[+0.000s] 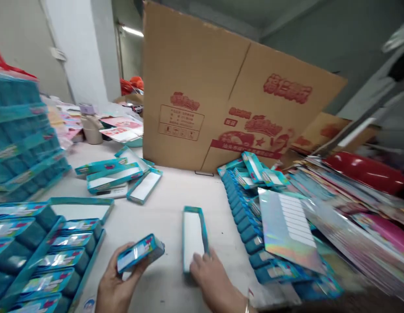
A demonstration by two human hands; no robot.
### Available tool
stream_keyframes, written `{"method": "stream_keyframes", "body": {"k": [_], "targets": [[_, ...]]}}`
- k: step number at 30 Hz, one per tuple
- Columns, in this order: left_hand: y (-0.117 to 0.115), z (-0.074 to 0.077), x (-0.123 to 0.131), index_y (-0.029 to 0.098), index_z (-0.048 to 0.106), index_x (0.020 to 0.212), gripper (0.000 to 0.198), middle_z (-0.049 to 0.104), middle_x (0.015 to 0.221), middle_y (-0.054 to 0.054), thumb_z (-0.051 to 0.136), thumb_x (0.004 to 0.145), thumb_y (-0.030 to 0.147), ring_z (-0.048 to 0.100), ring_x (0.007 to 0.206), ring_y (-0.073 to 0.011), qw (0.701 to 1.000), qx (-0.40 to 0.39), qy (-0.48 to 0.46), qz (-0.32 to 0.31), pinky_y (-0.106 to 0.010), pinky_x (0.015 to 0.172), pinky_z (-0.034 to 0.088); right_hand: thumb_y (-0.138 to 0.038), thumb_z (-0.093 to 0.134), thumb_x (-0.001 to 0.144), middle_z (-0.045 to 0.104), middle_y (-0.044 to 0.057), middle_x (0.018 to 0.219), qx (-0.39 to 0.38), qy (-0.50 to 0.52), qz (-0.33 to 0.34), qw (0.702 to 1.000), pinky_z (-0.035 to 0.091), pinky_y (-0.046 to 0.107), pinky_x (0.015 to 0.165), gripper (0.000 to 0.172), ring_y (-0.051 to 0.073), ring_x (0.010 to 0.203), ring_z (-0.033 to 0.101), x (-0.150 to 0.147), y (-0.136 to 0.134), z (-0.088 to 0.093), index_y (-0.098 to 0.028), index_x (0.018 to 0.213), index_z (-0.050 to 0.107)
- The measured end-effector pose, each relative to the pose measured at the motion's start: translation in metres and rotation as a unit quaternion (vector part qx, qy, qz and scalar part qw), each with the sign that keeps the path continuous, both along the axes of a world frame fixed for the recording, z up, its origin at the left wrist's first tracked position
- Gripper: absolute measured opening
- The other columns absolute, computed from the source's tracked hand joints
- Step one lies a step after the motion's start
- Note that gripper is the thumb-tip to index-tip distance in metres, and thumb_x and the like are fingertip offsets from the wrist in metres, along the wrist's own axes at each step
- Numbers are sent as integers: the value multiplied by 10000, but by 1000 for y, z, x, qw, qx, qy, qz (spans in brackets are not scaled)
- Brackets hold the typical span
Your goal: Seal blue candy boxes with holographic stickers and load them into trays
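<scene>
My left hand (118, 278) is closed around a small blue printed box (141, 253), held tilted above the table. Fingers and thumb grip it from both sides. To the right, a long shallow blue tray with a white inside (192, 230) lies on the table, its hollow facing up. My right hand (213, 276) has curled fingers at the tray's near right end, closed on its edge. Several similar blue trays (145, 186) lie in a loose pile farther back. Left of my hands, a larger blue tray (81, 211) carries rows of blue boxes (60, 257).
A large cardboard carton (218, 95) stands upright behind the white table (169, 221). Stacked blue packages (22, 134) rise at the left. At the right are a row of blue boxes (241, 217), a shiny holographic card (289, 230), piled sheets (352, 239) and a red object (366, 171).
</scene>
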State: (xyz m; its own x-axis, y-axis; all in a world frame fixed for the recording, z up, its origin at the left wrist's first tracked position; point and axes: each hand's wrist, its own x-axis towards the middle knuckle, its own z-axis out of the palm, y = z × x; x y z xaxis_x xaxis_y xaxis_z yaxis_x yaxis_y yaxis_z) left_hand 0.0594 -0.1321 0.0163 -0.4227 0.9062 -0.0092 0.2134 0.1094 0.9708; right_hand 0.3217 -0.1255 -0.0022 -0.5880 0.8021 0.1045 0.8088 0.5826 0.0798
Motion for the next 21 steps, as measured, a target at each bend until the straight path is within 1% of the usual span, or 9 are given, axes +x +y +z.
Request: {"method": "stream_keyframes", "body": {"k": [2, 3, 5, 8, 10, 12, 15, 18, 21], "targets": [[9, 13, 16, 215, 595, 1119, 624, 729, 978, -44, 785, 635, 560, 707, 879, -253, 998, 34, -8, -59, -321, 811, 565, -135, 643, 799, 686, 108, 1041, -10, -28, -7, 1000, 454, 503, 938, 129, 258, 845, 627, 1, -35, -23, -168, 922, 652], [13, 18, 30, 215, 589, 1119, 592, 726, 991, -42, 782, 657, 532, 708, 882, -244, 994, 53, -15, -97, -317, 824, 564, -150, 642, 814, 682, 111, 1051, -10, -21, -20, 1000, 455, 511, 943, 112, 261, 858, 625, -2, -46, -29, -165, 924, 649], [15, 21, 61, 213, 581, 1113, 535, 723, 1005, -42, 772, 693, 484, 707, 883, -230, 980, 81, -22, -182, -310, 837, 565, -182, 652, 822, 672, 112, 1078, -13, 25, -51, 998, 433, 542, 983, 149, 268, 892, 622, -7, -61, -28, -158, 969, 635], [8, 4, 101, 209, 575, 1106, 471, 731, 966, -38, 736, 740, 458, 704, 862, -219, 953, 73, -6, -293, -291, 803, 570, -255, 652, 845, 665, 91, 1113, -11, 171, -97, 980, 384, 542, 1058, 218, 273, 1017, 607, 4, -77, -9, -179, 1043, 601], [3, -14, 112, 209, 567, 1121, 468, 740, 927, -31, 707, 762, 475, 705, 818, -212, 941, 48, 12, -335, -273, 746, 573, -229, 584, 904, 669, 58, 1099, 27, 290, -152, 945, 425, 449, 1030, 142, 228, 1030, 606, 28, -91, 2, -214, 1045, 587], [2, -29, 112, 213, 561, 1138, 501, 746, 923, -30, 699, 757, 508, 708, 804, -216, 939, 22, 36, -342, -264, 715, 572, -184, 509, 952, 671, 38, 1059, 89, 372, -224, 896, 469, 362, 953, 126, 190, 994, 610, 64, -107, 7, -238, 1035, 587], [3, -40, 102, 211, 590, 1121, 557, 753, 941, -45, 715, 708, 563, 714, 841, -244, 940, 4, 81, -333, -276, 721, 575, -217, 503, 971, 642, 65, 1105, 166, 390, -329, 844, 479, 363, 933, 163, 210, 1058, 584, 127, -122, 10, -243, 1112, 581], [-2, -41, 91, 216, 620, 1105, 556, 751, 1015, -67, 704, 705, 593, 714, 908, -271, 927, -3, 90, -364, -308, 775, 584, -286, 539, 955, 597, 106, 1145, 194, 336, -402, 830, 468, 435, 953, 227, 263, 1103, 545, 178, -120, 12, -222, 1171, 559], [-12, -45, 81, 258, 622, 1167, 571, 705, 1196, -78, 718, 703, 578, 667, 1087, -324, 902, -18, 91, -421, -388, 919, 558, -357, 638, 895, 561, 135, 1187, 188, 261, -425, 846, 449, 484, 964, 396, 304, 1129, 507, 205, -109, 18, -192, 1239, 531]]}}
